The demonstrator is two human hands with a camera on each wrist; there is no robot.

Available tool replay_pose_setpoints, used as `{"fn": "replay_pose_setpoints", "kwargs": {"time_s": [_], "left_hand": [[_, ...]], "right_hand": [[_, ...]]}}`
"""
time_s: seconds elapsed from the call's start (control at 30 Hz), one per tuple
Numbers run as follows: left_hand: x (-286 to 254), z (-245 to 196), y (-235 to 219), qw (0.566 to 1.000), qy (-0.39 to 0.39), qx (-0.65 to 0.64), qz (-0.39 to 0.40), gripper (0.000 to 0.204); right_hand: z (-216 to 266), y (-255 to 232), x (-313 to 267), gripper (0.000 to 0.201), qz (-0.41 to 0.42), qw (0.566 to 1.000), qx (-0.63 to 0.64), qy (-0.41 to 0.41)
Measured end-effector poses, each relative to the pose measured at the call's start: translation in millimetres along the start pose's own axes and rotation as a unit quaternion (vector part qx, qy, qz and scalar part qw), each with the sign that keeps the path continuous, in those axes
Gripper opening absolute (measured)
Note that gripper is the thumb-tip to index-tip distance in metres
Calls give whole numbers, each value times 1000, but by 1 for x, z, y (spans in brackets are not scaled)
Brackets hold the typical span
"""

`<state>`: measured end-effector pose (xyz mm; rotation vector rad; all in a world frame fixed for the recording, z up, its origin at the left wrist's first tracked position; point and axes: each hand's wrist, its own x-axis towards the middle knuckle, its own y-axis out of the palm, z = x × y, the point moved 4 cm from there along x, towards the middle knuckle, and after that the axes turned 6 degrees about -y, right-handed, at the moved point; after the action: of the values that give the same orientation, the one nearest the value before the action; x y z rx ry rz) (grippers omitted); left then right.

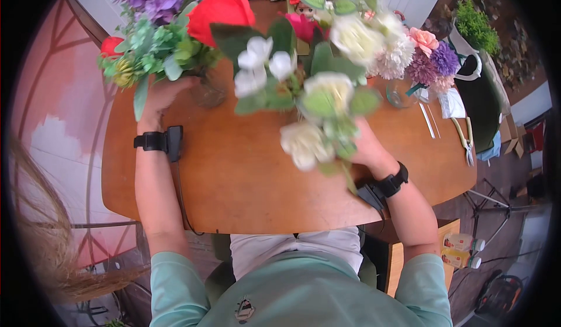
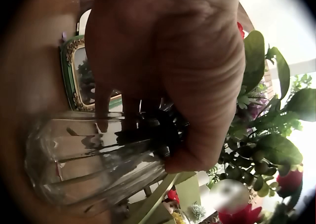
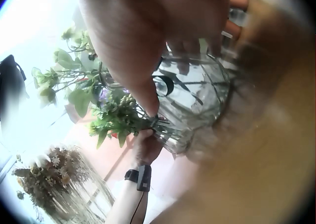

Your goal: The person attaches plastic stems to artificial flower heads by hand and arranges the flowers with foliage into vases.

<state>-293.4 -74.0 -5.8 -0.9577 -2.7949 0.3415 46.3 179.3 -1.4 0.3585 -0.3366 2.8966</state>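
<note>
Left hand [image 1: 169, 95] grips a vase [image 2: 74, 160] at ten o'clock; right hand [image 1: 369, 146] grips another vase [image 3: 195, 103] at three o'clock.

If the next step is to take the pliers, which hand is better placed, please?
Probably the right hand. The pliers lie near the right edge of the table, closer to it than to the left hand. Each grips a glass vase, so the right would first need to release its own.
</note>
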Motion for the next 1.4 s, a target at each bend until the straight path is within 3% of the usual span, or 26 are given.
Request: {"fn": "replay_pose_setpoints", "kwargs": {"time_s": [0.03,0.13,0.23,0.3,0.4,0.5,0.6,0.73,0.8,1.03,1.1,1.13,1.2,1.23,1.3,1.37,1.4], "left_hand": [[-3,4,-4,1000,1,-9,16,46],[-8,16,-19,1000,3,8,-13,47],[-23,10,-14,999,-13,27,-45,44],[-36,-2,1,997,26,-7,-74,42],[-30,10,0,1000,-7,-13,-22,44],[-29,17,0,996,8,-81,-18,49],[-30,22,-1,996,-9,-90,-18,50],[-40,16,-2,994,-18,-102,-24,52],[-39,19,-2,991,-70,-104,39,84],[-39,11,-6,998,-44,-35,20,78],[-38,-6,7,999,23,-14,-29,46],[-38,-13,16,999,22,-14,-27,46],[-40,-29,23,988,21,117,-100,45],[-39,-23,19,988,21,119,-100,45],[-37,-8,6,996,23,51,-74,67],[-44,-4,-3,997,24,38,-61,60],[-47,-5,-4,999,26,-42,-19,63]], "right_hand": [[-12,-2,5,81,-41,999,17,-14],[-35,-3,25,84,-42,999,-3,-1],[-39,1,39,86,-37,998,20,-51],[-47,5,47,87,-23,996,76,-38],[-44,6,63,89,-42,999,-16,-19],[-41,20,75,91,-65,997,-42,-27],[-48,31,79,86,-149,985,-92,0],[-46,32,79,90,-175,968,-179,7],[-44,32,79,89,-185,964,-191,8],[-62,26,74,87,-224,959,-172,-24],[-61,25,75,87,-227,957,-177,-27],[-60,25,74,87,-226,956,-184,-31],[-57,24,73,87,-222,956,-190,-28],[-56,25,74,87,-219,956,-195,-27],[-58,25,73,87,-220,955,-196,-34],[-58,25,73,88,-219,955,-197,-41],[-57,25,73,87,-219,954,-199,-42]]}}
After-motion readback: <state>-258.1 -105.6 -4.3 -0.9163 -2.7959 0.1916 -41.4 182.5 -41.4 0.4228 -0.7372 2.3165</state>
